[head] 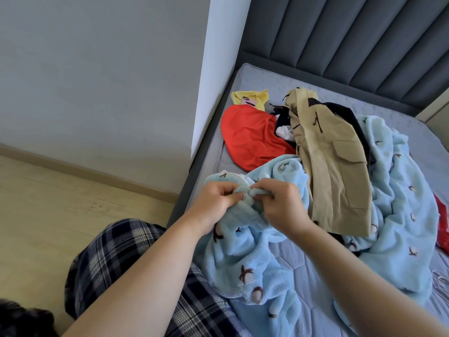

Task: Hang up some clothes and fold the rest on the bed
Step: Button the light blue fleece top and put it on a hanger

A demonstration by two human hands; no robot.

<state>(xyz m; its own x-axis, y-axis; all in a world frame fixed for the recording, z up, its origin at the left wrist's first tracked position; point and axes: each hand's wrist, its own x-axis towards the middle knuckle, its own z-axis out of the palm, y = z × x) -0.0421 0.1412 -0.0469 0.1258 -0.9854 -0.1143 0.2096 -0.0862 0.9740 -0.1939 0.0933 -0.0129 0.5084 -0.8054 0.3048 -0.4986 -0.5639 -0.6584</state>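
Observation:
A fluffy light-blue garment (pixel 247 259) with brown prints lies crumpled across the bed (pixel 301 254). My left hand (pixel 216 200) and my right hand (pixel 281 203) both pinch its edge close together, near the bed's left side. A beige jacket (pixel 330 166) lies on top of the blue fabric to the right of my hands. Behind it sit a red garment (pixel 252 135), a yellow garment (pixel 250 99) and dark and white clothes (pixel 284 127).
The grey padded headboard (pixel 352 45) stands at the back. A white wall corner (pixel 213 81) meets the bed's left edge. Wooden floor (pixel 60 215) lies to the left. My plaid trouser leg (pixel 116 263) is by the bed. Another red item (pixel 443 224) shows at the right edge.

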